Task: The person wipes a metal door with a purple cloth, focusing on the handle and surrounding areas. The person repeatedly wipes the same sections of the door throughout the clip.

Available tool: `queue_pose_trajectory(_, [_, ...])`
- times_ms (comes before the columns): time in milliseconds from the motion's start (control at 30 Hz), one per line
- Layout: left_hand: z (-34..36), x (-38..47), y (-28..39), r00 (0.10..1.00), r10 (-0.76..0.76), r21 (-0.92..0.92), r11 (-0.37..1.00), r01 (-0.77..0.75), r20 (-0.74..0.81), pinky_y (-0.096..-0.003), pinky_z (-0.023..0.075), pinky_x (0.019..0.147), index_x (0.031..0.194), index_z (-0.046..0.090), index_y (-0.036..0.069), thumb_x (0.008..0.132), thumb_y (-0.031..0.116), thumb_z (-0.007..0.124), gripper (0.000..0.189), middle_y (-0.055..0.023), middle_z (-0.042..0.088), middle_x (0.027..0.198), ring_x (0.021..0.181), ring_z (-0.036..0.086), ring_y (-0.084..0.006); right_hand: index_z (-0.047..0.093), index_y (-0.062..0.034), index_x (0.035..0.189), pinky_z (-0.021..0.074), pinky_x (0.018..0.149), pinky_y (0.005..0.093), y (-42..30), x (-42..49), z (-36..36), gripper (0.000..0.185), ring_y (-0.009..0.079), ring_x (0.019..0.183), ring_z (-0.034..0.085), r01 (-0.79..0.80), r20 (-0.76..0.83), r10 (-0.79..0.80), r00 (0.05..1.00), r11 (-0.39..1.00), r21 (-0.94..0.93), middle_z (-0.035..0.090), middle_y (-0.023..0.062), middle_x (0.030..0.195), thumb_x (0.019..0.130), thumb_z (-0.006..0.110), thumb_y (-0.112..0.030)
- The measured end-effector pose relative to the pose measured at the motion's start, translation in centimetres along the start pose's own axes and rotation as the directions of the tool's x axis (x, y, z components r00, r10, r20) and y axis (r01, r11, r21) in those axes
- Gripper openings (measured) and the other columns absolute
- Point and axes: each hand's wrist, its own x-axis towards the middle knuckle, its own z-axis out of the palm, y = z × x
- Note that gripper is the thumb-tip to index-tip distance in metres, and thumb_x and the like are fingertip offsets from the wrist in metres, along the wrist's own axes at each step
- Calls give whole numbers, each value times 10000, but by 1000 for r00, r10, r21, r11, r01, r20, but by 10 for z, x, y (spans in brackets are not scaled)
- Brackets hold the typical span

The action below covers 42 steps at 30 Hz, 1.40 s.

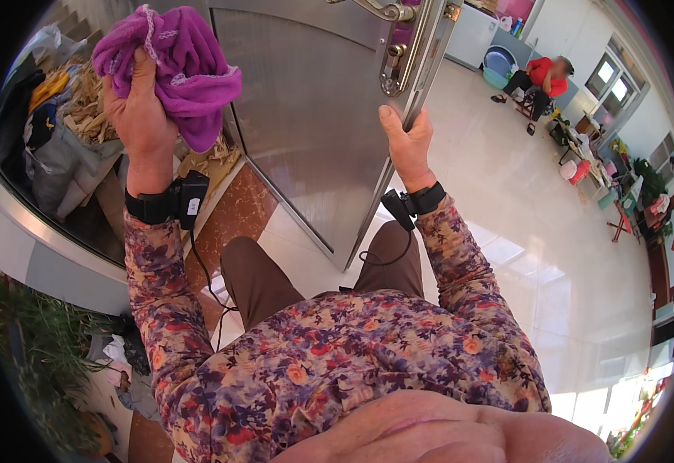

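A bunched purple cloth (195, 75) with pale stitched edging is in my left hand (140, 118), the thumb pressed over it. The hand is raised at the upper left, just left of a metal door (308, 116). My right hand (409, 142) grips the upright edge of that door below its lock plate (393, 69), thumb on the near face; the other fingers are hidden behind the edge. Above the lock plate sits a lever handle (380, 8). The door stands ajar in front of my knees.
Dry husks (85, 116) and stuffed sacks (62, 173) lie behind the glass at left. Green plants (36, 335) fill the lower left. Across the tiled floor (487, 191), a person in red (545, 78) sits low near a blue basin (499, 61). Cluttered low tables (588, 150) line the right wall.
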Motion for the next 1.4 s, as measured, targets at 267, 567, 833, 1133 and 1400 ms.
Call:
queue_pose_trajectory(267, [49, 71, -6, 988, 148, 3, 989, -148, 51, -392, 587, 909, 1261, 604, 65, 1010, 81, 640, 254, -102, 672, 1198, 1039, 684, -224, 616, -4, 1061, 495, 701, 249, 5, 9, -21, 265, 61, 790, 571, -13, -82, 13, 997, 1000, 0, 689, 6, 930, 923, 768, -171])
queue_pose_trajectory(567, [131, 88, -89, 999, -8, -125, 992, 12, 33, -306, 553, 773, 1264, 623, 70, 1004, 184, 677, 290, -29, 695, 1082, 925, 651, -131, 607, -3, 1083, 489, 701, 245, 12, 12, -22, 273, 54, 804, 557, 13, -87, -11, 996, 1000, 26, 677, -3, 937, 925, 765, -160])
queue_pose_trajectory(833, [117, 54, -208, 963, 195, 454, 852, -261, 187, -406, 451, 1015, 1399, 544, 8, 1023, 330, 623, 501, -159, 619, 1294, 1164, 576, -306, 605, 4, 1084, 499, 687, 252, 1, -3, -10, 288, 68, 768, 575, 30, -143, -40, 989, 997, -72, 696, 15, 914, 917, 772, -161])
queue_pose_trajectory(1133, [69, -109, -218, 935, 138, 383, 885, -265, 328, -366, 491, 878, 1276, 546, 89, 938, 180, 731, 395, -96, 596, 1077, 975, 603, -261, 596, 22, 1103, 529, 706, 273, 4, -3, -10, 297, 82, 790, 622, 97, -168, -124, 978, 982, -163, 731, 57, 931, 926, 767, -144])
queue_pose_trajectory(1400, [120, -25, -123, 923, 186, -64, 983, -174, 336, -307, 489, 953, 1300, 578, 46, 975, 134, 691, 355, -47, 648, 1203, 1061, 622, -178, 587, 18, 1126, 523, 713, 262, 1, -5, -15, 315, 80, 797, 615, 100, -175, -135, 975, 975, -197, 723, 41, 926, 931, 764, -154])
